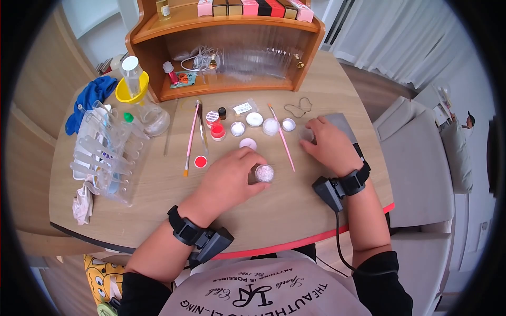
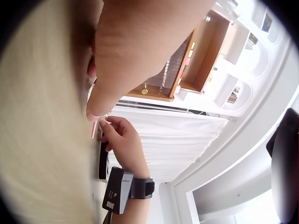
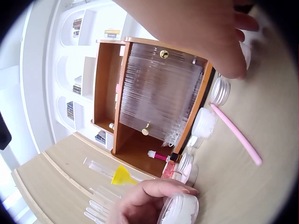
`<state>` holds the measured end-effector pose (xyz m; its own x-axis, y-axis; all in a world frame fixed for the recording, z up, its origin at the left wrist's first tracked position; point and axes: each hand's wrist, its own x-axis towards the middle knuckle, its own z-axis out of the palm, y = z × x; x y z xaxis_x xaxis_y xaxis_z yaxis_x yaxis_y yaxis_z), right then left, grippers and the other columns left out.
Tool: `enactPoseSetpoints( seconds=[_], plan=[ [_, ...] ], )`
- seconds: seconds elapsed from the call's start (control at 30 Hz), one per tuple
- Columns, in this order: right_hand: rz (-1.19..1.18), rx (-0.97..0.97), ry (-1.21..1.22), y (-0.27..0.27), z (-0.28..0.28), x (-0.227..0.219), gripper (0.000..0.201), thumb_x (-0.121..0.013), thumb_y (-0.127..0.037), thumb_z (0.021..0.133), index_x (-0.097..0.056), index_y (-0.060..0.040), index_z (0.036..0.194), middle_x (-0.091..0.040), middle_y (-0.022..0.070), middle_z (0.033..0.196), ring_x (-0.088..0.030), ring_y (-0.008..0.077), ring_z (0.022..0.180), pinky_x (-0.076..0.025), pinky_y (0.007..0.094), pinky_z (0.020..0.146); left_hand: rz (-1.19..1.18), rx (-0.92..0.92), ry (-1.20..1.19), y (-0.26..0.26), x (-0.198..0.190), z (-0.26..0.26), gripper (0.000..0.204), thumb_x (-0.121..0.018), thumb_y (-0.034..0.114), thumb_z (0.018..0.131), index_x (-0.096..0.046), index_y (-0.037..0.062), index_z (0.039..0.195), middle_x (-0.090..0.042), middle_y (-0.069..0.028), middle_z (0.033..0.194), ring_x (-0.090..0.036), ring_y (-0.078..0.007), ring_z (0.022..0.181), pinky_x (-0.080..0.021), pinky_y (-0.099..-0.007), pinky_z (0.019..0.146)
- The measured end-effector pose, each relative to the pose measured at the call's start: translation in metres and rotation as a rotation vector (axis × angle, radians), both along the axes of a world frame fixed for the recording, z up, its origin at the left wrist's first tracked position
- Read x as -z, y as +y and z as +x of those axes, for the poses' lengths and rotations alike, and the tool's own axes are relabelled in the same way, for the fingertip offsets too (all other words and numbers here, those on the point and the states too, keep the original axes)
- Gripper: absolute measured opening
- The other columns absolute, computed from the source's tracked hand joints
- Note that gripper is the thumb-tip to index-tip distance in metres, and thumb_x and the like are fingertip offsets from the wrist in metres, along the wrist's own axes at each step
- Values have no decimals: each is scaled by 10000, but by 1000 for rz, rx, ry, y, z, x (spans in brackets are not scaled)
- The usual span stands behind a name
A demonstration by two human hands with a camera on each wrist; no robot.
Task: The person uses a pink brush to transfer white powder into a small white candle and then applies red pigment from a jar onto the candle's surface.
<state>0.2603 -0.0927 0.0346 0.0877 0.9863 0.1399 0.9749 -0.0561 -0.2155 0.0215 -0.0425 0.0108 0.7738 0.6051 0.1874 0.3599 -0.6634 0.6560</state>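
Observation:
My left hand [image 1: 230, 176] holds a small clear jar [image 1: 264, 174] with pinkish-white contents between thumb and fingers, over the near middle of the table. In the right wrist view the jar [image 3: 180, 211] tilts toward the camera. To the right, my right hand [image 1: 333, 146] grips a small clear container [image 1: 307, 135] near the table surface, its far side behind the fingers. A pink round lid [image 1: 247, 144] lies just beyond the left hand. Between the hands lies a pink-handled brush [image 1: 283, 139]. A white-filled jar [image 1: 271, 126] and a silver screw lid [image 1: 288, 125] stand beside the brush.
A wooden cabinet [image 1: 226, 95] stands at the back. At left are a clear rack [image 1: 108, 166] with pipettes, a yellow funnel [image 1: 126, 97] and a blue cloth [image 1: 87, 102]. A red jar [image 1: 217, 132], red-filled lid [image 1: 201, 161] and another brush [image 1: 190, 147] lie centre-left.

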Motion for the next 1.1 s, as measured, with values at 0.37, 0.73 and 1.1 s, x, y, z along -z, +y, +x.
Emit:
enactPoseSetpoints(
  seconds=[0.37,0.73,1.1],
  plan=[
    [141,-220,449,1,-50,-49,332,-642,-58,733,-519,-6,1037,-567,131,912,-589,252,787,-493,323,663,-215,-145,-348,3,-10,-3,382,-679,93,743,-536,59,1096,-556,-86,1011,-573,-196,822,-493,-290,652],
    [143,-358,531,0,-47,-28,385,-643,-7,736,-533,-40,1103,-581,121,1046,-587,279,874,-490,318,719,-146,-136,-373,9,-7,-3,407,-685,72,753,-539,64,1132,-552,-73,1016,-574,-173,836,-486,-263,622],
    [141,-418,410,-4,-45,-24,381,-680,-43,725,-536,-48,1078,-595,124,997,-596,290,870,-486,352,747,-264,-177,-271,8,-7,-3,404,-712,52,729,-538,61,1093,-591,-35,1057,-560,-110,868,-460,-230,664]
  ],
)
